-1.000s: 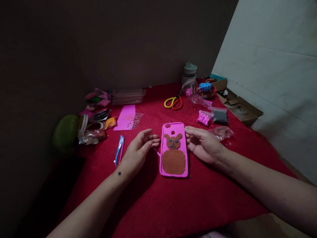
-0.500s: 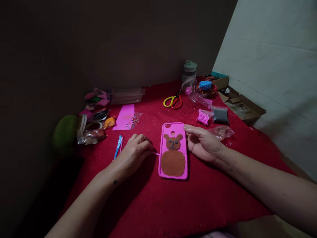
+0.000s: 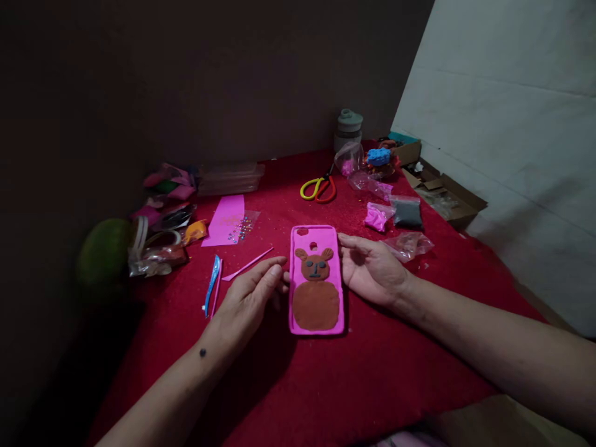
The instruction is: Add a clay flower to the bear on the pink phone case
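Note:
A pink phone case (image 3: 315,244) lies flat on the red cloth, with a brown clay bear (image 3: 315,304) on its back; the bear's eyes, nose and mouth are dark grey. At the case's left edge is my left hand (image 3: 254,288), fingers stretched out and holding nothing; some fingertips are hidden beside the case. Along the right edge rests my right hand (image 3: 372,267), palm turned in, fingers extended, thumb near the upper edge. Beyond my left hand lies a thin pink modelling tool (image 3: 249,263). A blue modelling tool (image 3: 212,284) and another pink stick (image 3: 217,288) lie to its left.
Yellow-and-red-handled scissors (image 3: 318,187) lie behind the case. Clay packets (image 3: 406,212) and crumpled plastic (image 3: 410,244) are at right, boxes (image 3: 460,202) beyond them. Pink paper (image 3: 223,217), beads (image 3: 242,228), bagged supplies (image 3: 162,251) and a green round object (image 3: 105,251) sit left. A bottle (image 3: 348,130) stands at the back.
My left hand has let go of the thin pink tool, which now lies on the cloth, and has moved to the case's left edge. My right hand stays by the right edge.

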A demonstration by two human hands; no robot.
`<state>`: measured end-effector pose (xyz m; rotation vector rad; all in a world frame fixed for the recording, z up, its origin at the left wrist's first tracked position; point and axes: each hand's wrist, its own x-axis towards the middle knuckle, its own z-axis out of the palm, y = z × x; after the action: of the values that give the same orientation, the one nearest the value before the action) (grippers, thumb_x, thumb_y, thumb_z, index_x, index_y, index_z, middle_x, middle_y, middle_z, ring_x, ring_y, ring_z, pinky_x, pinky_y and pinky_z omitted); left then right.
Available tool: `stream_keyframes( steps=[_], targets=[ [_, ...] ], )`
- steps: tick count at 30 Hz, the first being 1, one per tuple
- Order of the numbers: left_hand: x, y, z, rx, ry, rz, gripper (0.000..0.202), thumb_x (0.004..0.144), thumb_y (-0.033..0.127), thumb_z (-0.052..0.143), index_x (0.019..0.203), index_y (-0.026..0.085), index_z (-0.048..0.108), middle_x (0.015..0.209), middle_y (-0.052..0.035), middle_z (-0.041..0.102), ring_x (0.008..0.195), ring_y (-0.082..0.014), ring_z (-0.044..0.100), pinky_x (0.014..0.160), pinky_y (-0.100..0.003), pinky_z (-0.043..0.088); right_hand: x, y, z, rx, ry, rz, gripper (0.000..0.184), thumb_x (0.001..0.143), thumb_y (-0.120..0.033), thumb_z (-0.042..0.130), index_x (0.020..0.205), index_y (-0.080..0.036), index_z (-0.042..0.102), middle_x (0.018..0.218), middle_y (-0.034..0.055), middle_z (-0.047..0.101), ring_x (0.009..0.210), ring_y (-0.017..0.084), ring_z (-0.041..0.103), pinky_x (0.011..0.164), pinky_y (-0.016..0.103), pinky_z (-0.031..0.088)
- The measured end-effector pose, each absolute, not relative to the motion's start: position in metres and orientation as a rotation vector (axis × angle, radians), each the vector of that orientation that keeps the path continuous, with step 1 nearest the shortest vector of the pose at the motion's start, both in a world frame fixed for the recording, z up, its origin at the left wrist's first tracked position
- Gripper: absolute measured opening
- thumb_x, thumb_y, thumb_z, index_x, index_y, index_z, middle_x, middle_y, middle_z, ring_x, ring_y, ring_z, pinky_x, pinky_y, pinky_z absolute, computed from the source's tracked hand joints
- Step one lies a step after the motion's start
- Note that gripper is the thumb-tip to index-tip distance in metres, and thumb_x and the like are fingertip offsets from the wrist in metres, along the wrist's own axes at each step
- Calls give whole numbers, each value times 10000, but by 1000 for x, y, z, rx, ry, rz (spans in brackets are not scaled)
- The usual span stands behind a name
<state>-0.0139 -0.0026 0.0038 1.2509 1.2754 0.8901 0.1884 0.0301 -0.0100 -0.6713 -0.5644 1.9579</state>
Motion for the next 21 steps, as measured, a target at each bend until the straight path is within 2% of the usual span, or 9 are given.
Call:
stream_keyframes(
  steps=[3, 6, 10, 13, 16, 19, 21],
  targets=[
    [-8, -2, 0, 1042, 1091, 880, 329, 904, 388, 529, 1065, 166, 710, 929, -107, 732, 802, -223, 666, 741, -341, 514, 184, 28, -7, -645, -567, 1967, 189, 804, -251, 535, 937, -164, 639, 969, 105, 719, 1065, 266, 622, 982, 485, 455],
    [-4, 0, -1, 875, 964, 879, 295, 909, 318, 512, 1024, 157, 731, 968, -123, 742, 875, -249, 686, 799, -375, 532, 180, 25, -5, -616, -560, 1977, 204, 806, -269, 514, 940, -176, 637, 971, 98, 717, 1084, 267, 611, 987, 493, 448],
    [-1, 0, -2, 721, 895, 934, 221, 899, 221, 543, 975, 165, 742, 1019, -101, 747, 959, -237, 686, 887, -368, 526, 178, 22, -5, -586, -556, 1992, 164, 788, -286, 521, 864, -190, 631, 947, 89, 709, 1067, 264, 608, 974, 488, 454],
    [0, 0, -4, 648, 864, 976, 227, 904, 199, 544, 1024, 153, 731, 1056, -103, 741, 1004, -233, 679, 924, -360, 522, 180, 22, -8, -581, -558, 1992, 119, 793, -300, 538, 768, -205, 605, 876, 67, 696, 991, 243, 623, 944, 458, 471],
    [-1, 2, -4, 597, 844, 1040, 246, 912, 196, 529, 1060, 141, 718, 1075, -108, 735, 1028, -235, 672, 942, -354, 523, 184, 21, -12, -608, -566, 2019, 111, 811, -277, 558, 742, -200, 598, 789, 42, 671, 837, 198, 635, 845, 391, 515],
    [-3, 6, -2, 541, 838, 1108, 233, 912, 172, 513, 998, 145, 728, 1036, -94, 744, 1021, -228, 676, 986, -364, 504, 188, 18, -14, -662, -608, 2068, 87, 814, -246, 607, 832, -166, 636, 776, 44, 659, 703, 162, 620, 671, 312, 530],
    [-4, 8, 1, 503, 839, 1140, 243, 912, 142, 491, 963, 142, 728, 997, -90, 750, 1014, -227, 681, 1014, -385, 486, 189, 16, -15, -692, -644, 2086, 92, 798, -217, 655, 849, -141, 644, 778, 47, 653, 665, 144, 609, 609, 275, 516]
  ],
)
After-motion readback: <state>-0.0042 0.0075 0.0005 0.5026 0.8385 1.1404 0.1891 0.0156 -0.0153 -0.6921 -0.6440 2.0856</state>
